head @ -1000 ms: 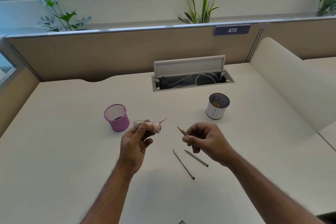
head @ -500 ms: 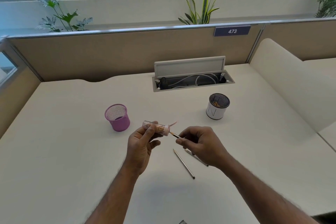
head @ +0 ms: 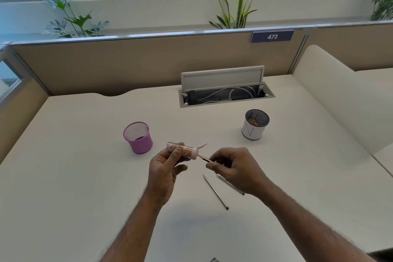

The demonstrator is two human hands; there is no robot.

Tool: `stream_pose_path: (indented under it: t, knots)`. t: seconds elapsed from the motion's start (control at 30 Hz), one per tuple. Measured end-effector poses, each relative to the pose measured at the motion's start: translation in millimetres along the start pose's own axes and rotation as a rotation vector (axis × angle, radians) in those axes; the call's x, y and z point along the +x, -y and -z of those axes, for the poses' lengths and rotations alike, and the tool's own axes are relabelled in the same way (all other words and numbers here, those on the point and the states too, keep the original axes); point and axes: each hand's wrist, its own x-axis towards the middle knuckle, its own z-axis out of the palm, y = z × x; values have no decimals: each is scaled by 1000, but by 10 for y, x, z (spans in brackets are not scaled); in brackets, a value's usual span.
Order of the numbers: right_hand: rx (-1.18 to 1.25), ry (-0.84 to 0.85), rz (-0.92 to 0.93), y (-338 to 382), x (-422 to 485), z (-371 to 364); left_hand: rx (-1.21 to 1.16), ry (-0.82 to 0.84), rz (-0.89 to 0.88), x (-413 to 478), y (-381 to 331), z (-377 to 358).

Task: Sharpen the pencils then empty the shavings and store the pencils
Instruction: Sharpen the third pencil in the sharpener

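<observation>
A purple mesh cup (head: 138, 137) is recorded upright on the white desk (head: 85, 176), at ten o'clock of the left hand (head: 164, 168) and apart from it. The left hand is raised above the desk. Its fingers and thumb are curled round a clear tube sharpener (head: 184, 150), which is held level with its pink cap turned to three o'clock. Brownish shavings (head: 186, 152) are seen inside the tube.

The tip of one pencil (head: 204, 158) is set at the cap's opening; how far it is entered cannot be told. This pencil is pinched near its point between the thumb and fingers of the right hand (head: 231, 168), and the remainder is hidden behind that hand.

Two further pencils (head: 215, 191) are noted lying flat on the desk at six o'clock of the held one, points toward eleven o'clock. The right-hand one (head: 231, 186) is partly covered by the right hand.

An open cable tray (head: 225, 95) is set into the desk at twelve o'clock. A white cup (head: 254, 132), mesh-lined and marked N, is stood at one o'clock of the right hand, well apart from it. Brownish scraps are seen inside.
</observation>
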Motion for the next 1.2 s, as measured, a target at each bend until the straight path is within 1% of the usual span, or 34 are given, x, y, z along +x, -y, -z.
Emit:
stream_pose_path:
  t: [0.2, 0.33, 0.53, 0.7, 1.0, 1.13, 1.2]
  knots:
    - [-11, 3, -6, -10, 12, 5, -11, -11, 12, 8, 28, 21]
    - [-39, -34, -33, -25, 31, 5, -46, -12, 39, 17, 39, 15]
    - [-52, -27, 15, 22, 19, 9, -121, -22, 52, 17, 59, 8]
    - [-40, -34, 23, 27, 35, 10, -94, -27, 68, 16, 93, 8]
    - [-84, -29, 23, 33, 35, 20, -124, -27, 75, 10, 116, -6]
    - [-154, -29, 22, 46, 43, 29, -89, -15, 68, 5, 123, 4]
    - [-288, -35, 65, 70, 54, 37, -49, -17, 62, -2, 129, 11]
